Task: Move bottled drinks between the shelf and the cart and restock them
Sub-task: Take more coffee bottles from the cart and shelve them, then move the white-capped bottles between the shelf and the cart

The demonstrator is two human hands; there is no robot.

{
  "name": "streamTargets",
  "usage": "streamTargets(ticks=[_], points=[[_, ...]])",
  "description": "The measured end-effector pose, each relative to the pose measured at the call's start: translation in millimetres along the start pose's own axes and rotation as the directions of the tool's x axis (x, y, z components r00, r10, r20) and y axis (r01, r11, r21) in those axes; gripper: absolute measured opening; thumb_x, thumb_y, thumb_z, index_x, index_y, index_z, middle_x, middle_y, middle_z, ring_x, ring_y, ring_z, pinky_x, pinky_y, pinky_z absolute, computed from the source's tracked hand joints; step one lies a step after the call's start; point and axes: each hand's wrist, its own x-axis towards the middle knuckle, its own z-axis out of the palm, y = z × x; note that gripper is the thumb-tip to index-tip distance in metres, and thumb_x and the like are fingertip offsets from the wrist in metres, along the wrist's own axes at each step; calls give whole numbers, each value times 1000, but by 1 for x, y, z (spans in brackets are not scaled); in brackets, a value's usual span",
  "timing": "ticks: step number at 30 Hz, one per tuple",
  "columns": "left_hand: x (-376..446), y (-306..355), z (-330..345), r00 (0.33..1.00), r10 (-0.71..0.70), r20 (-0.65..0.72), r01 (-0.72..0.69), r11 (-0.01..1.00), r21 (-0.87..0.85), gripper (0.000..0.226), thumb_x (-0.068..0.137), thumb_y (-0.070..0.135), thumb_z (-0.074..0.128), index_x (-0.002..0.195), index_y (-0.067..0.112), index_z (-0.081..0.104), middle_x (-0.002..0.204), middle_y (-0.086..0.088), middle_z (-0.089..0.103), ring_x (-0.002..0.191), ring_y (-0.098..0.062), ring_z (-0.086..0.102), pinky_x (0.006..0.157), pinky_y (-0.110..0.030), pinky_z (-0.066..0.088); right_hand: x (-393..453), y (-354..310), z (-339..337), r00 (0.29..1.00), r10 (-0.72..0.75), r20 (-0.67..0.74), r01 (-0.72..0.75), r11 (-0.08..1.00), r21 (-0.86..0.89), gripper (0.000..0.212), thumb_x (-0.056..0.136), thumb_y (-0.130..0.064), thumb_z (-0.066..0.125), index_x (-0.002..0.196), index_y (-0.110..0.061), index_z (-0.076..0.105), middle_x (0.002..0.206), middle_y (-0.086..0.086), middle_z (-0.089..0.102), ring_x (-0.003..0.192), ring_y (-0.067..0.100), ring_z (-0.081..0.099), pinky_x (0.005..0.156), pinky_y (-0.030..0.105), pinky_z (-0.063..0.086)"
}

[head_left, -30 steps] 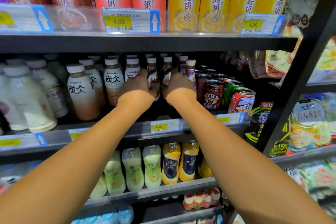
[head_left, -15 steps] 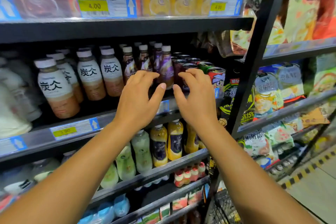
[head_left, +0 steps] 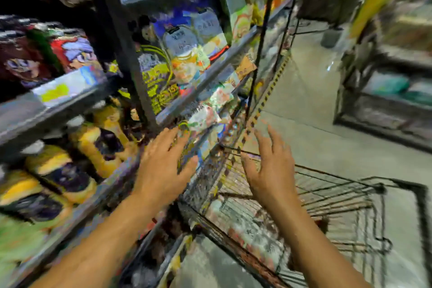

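The view is heavily blurred. My left hand [head_left: 164,161] hovers open with spread fingers in front of the black shelf upright [head_left: 126,49], holding nothing. My right hand [head_left: 268,166] is also open and empty, above the near corner of the wire shopping cart [head_left: 339,196]. Yellow and dark bottled drinks [head_left: 98,145] stand on the shelf at lower left. Blurred bottles or packs [head_left: 247,229] lie in the cart's bottom under my right forearm.
Snack bags [head_left: 187,44] fill the shelf bay to the right of the upright. Cartoon cans [head_left: 46,54] sit on the upper left shelf. A striped floor strip [head_left: 268,93] runs along the shelving. Another rack [head_left: 385,91] stands across the grey aisle floor.
Both hands pulled back empty from the bottles on the middle shelf and dropped down to the right. The view swung right and down, bringing the cart into sight.
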Motion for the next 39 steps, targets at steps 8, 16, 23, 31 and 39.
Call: streamTargets(ticks=[8, 16, 23, 31, 39], points=[[-2, 73, 149, 949, 35, 315, -48, 998, 35, 80, 95, 72, 28, 155, 24, 47, 164, -10, 40, 154, -32, 30, 124, -54, 26, -70, 165, 18, 946, 259, 196, -194, 934, -299, 70, 101, -63, 31, 153, -19, 50, 160, 19, 45, 146, 42, 42, 115, 56, 39], [-13, 80, 268, 810, -42, 584, 68, 997, -22, 69, 99, 67, 28, 143, 22, 56, 143, -7, 56, 133, -34, 51, 107, -55, 45, -130, 241, 83, 792, 492, 361, -380, 861, -339, 65, 101, -58, 46, 157, -24, 43, 150, 9, 52, 133, 32, 51, 108, 48, 47], [-6, 58, 385, 596, -134, 792, 232, 973, -10, 53, 104, 54, 41, 140, 17, 54, 139, -13, 60, 122, -33, 58, 98, -44, 50, -146, 271, 172, 507, 703, 499, -672, 685, -282, 58, 101, -41, 59, 153, -19, 44, 143, 11, 51, 127, 33, 54, 96, 45, 55], [-5, 32, 501, 313, -268, 911, 304, 937, 172, 58, 99, 58, 47, 144, 21, 52, 144, -16, 56, 125, -37, 56, 94, -41, 47, -172, 301, 312, 164, 792, 588, -896, 369, -247, 45, 90, -23, 68, 133, -10, 60, 120, 15, 71, 112, 37, 68, 91, 40, 58], [-15, 14, 579, 177, -317, 932, 329, 911, 247, 55, 95, 30, 65, 141, 6, 46, 134, -18, 60, 121, -38, 59, 87, -37, 49, -183, 322, 406, -31, 785, 618, -892, 257, -372, 25, 89, -27, 69, 105, -8, 73, 106, 8, 73, 102, 30, 71, 93, 39, 59]])
